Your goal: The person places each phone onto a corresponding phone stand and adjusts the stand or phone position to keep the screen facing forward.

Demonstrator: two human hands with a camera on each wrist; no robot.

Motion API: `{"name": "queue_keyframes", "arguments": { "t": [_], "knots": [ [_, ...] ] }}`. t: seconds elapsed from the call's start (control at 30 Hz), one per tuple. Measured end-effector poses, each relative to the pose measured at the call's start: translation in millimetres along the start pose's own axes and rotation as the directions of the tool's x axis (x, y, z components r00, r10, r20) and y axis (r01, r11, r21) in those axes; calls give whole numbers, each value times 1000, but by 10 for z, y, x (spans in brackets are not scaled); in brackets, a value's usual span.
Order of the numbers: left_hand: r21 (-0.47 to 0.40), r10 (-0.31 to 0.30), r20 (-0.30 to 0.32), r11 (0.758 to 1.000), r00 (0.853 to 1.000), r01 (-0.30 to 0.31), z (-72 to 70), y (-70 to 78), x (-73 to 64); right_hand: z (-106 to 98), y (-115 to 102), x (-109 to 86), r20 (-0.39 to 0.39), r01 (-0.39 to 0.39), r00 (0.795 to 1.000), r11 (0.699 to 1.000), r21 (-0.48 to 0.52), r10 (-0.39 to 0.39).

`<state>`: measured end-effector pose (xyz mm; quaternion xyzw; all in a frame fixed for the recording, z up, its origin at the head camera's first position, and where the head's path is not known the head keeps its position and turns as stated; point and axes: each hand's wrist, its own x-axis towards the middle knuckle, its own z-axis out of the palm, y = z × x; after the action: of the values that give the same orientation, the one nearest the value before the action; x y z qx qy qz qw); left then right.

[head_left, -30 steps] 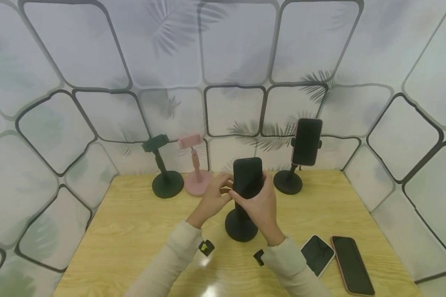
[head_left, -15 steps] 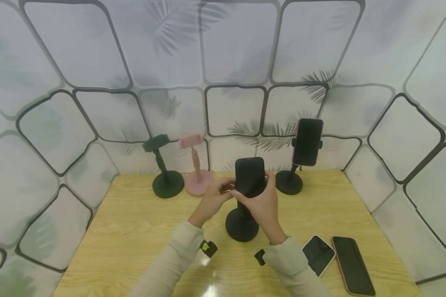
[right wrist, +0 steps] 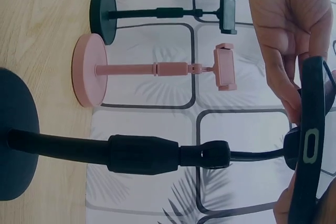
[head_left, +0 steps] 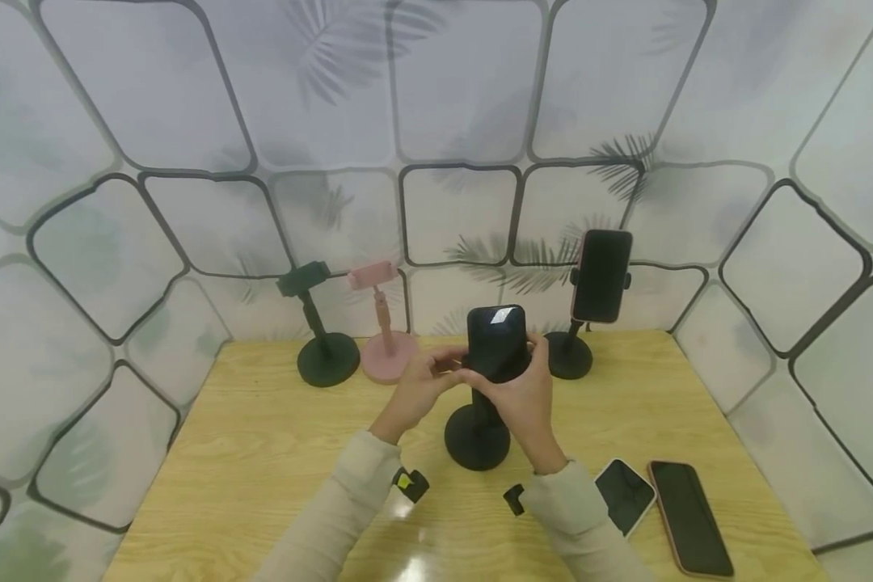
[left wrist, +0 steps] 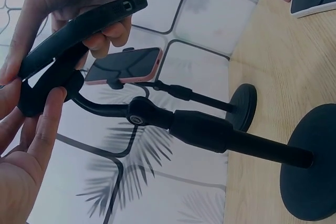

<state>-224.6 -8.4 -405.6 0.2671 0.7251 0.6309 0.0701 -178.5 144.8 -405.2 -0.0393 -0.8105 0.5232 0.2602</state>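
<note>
A black smartphone (head_left: 496, 343) is at the head of a black phone stand (head_left: 478, 436) in the middle of the table. My right hand (head_left: 521, 398) grips the phone by its edges, thumb across the lower front and fingers behind. My left hand (head_left: 416, 390) pinches the stand's clamp (left wrist: 50, 85) at its left side. In the left wrist view the phone's side lies aslant over the clamp, with a narrow wedge of light between them. One end of the phone is right at the clamp's end, by the left fingers (left wrist: 50, 121). The stand's round base rests flat on the wood.
A dark green stand (head_left: 328, 360) and a pink stand (head_left: 389, 357) stand at the back left. Back right, another black stand (head_left: 568, 356) carries a pink-edged phone (head_left: 601, 276). A white-edged phone (head_left: 625, 495) and a larger pink-edged phone (head_left: 691, 517) lie front right.
Both hands and the phone have shifted slightly right. The phone's top leans farther back, and a bright reflection now shows on its screen. The stand's base stays in place.
</note>
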Motion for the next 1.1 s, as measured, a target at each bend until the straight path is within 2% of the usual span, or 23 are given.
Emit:
{"name": "queue_keyframes", "arguments": {
  "t": [0.27, 0.4, 0.57, 0.73, 1.1],
  "knots": [
    [-55, -2, 3, 998, 1000, 2, 1, -2, -6, -46, 54, 52, -22, 23, 999, 1000, -15, -23],
    [-60, 10, -4, 998, 1000, -10, 6, 8, -11, -40, 66, 54, -25, -3, 1000, 1000, 20, 3],
    [-67, 22, -1, 998, 1000, -22, 25, 17, -5, -18, 79, 37, -78, -33, 996, 998, 62, 38],
    [-61, 17, 5, 998, 1000, -17, 22, 28, 0, 9, 75, 39, -97, -49, 994, 995, 84, 58],
    [-54, 5, 4, 999, 1000, -5, 13, 26, 4, 46, 81, 5, -144, 21, 989, 999, 30, -17]
  ]
}}
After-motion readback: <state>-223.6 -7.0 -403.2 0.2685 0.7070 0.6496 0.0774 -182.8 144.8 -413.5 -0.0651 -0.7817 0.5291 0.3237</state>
